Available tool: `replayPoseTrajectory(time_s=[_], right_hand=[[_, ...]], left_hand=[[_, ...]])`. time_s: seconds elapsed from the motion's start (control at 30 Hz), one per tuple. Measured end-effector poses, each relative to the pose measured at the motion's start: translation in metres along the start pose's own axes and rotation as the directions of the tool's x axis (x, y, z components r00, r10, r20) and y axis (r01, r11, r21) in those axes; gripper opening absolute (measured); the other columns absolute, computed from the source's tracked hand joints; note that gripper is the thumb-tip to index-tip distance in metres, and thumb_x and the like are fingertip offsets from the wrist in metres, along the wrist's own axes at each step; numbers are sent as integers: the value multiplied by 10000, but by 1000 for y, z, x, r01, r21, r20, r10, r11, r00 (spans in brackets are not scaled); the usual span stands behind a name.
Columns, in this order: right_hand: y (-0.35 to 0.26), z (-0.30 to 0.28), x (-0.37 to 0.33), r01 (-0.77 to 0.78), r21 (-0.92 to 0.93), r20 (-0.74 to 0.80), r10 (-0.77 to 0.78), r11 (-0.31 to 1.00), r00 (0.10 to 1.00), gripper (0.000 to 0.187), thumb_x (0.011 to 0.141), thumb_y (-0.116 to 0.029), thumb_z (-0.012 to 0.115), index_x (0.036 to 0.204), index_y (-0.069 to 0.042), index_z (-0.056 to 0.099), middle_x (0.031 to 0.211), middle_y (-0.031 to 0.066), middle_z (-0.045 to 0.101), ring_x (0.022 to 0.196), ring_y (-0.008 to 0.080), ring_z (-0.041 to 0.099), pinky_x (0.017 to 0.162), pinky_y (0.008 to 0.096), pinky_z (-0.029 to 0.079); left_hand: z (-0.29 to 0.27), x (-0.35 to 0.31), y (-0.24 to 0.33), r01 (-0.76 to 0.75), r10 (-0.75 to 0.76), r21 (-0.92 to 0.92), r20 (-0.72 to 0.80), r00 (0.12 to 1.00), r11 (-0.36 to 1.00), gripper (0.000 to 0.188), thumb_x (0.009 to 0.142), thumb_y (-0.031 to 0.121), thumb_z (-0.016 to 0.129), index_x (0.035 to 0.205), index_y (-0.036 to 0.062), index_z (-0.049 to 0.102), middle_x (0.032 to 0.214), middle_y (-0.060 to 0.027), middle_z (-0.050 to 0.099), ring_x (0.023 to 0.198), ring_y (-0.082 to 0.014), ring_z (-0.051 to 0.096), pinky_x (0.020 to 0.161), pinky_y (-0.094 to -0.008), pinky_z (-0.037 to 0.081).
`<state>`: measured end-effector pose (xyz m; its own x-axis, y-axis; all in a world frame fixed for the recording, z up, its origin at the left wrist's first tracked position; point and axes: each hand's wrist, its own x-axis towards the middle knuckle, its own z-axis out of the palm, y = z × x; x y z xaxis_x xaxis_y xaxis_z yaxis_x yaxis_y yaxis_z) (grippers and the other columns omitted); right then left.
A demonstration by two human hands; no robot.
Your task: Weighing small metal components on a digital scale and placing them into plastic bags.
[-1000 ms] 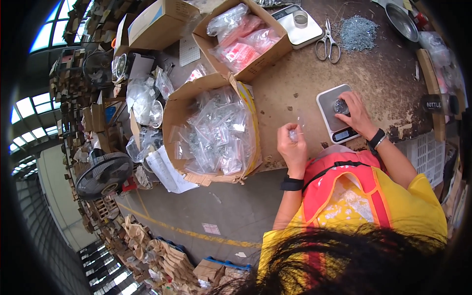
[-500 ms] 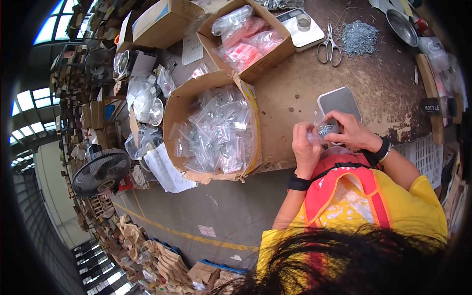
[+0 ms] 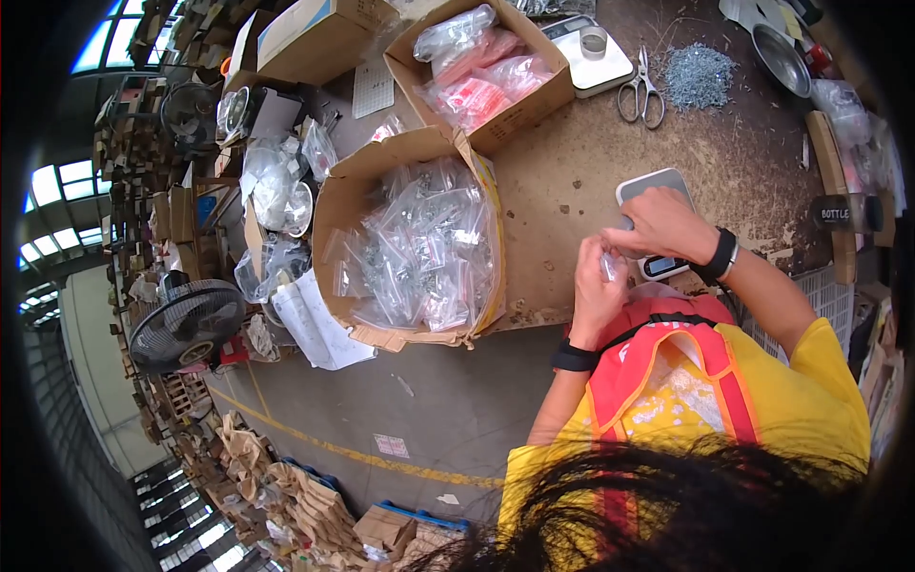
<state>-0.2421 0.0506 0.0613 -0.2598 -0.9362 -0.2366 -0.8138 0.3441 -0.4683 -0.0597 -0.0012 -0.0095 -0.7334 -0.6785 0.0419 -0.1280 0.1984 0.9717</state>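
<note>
My left hand (image 3: 596,291) is closed, pinching a small clear plastic bag (image 3: 609,267) in front of my body, at the table's near edge. Right beside it, my right hand (image 3: 664,227) is turned knuckles up, its fingers curled around a small cup whose grey edge (image 3: 626,224) shows at their left. The cup is tilted toward the bag, and most of it is hidden under the hand. Beneath my right hand stands a small digital scale (image 3: 653,181) with a grey plate; its lit display (image 3: 664,265) shows below the wrist.
Left of my hands stands an open carton (image 3: 329,219) full of filled clear bags (image 3: 419,248). Behind it, another carton (image 3: 534,105) holds red-and-clear bags. Scissors (image 3: 641,91), a screw pile (image 3: 699,76) and a white scale (image 3: 591,67) lie farther back. A metal bowl (image 3: 780,59) sits far right.
My right hand has turned over from holding the cup of small metal pieces upright to tipping it beside the bag. The scale's display has come into view. My left hand stays almost in place.
</note>
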Motion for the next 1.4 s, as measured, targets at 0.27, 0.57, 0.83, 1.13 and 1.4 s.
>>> replayPoseTrajectory(time_s=[0.27,0.57,0.83,1.13,1.4], right_hand=[[78,-10,-6,-304,530,36,336,792,941,448,910,-436,717,927,10,681,662,159,654,557,255,685,531,368,533],[380,-13,-73,-624,134,-562,578,770,592,512,820,-348,835,1171,-47,613,1067,266,596,996,448,600,874,478,499],[450,-74,26,-652,14,-620,518,758,589,527,784,-13,776,1267,-77,575,1175,250,540,1067,461,609,894,503,522],[430,-85,58,-262,-5,-400,239,965,885,551,755,16,765,1266,-100,595,1113,194,609,1085,415,590,957,473,489],[410,-39,-17,-55,918,-234,649,392,724,500,928,11,681,1399,-103,558,1002,35,667,820,91,625,706,230,540]], left_hand=[[-15,3,-28,497,-481,-340,138,866,798,314,983,81,576,1296,53,585,982,-23,562,695,-99,572,488,-232,448],[-19,3,-25,520,-519,-417,127,846,746,181,987,79,577,1160,32,593,890,-34,628,617,-66,559,441,-208,442],[-7,11,-10,586,-586,-354,120,801,729,217,1016,130,606,1222,68,582,778,17,568,562,-47,481,441,-194,381],[-2,10,-8,649,-637,-357,167,752,672,56,988,53,574,986,50,518,1240,-91,639,614,-59,535,462,-200,434],[-10,6,-11,591,-576,-370,163,801,717,51,994,69,578,985,46,533,1230,-90,650,618,-50,531,475,-197,434]])
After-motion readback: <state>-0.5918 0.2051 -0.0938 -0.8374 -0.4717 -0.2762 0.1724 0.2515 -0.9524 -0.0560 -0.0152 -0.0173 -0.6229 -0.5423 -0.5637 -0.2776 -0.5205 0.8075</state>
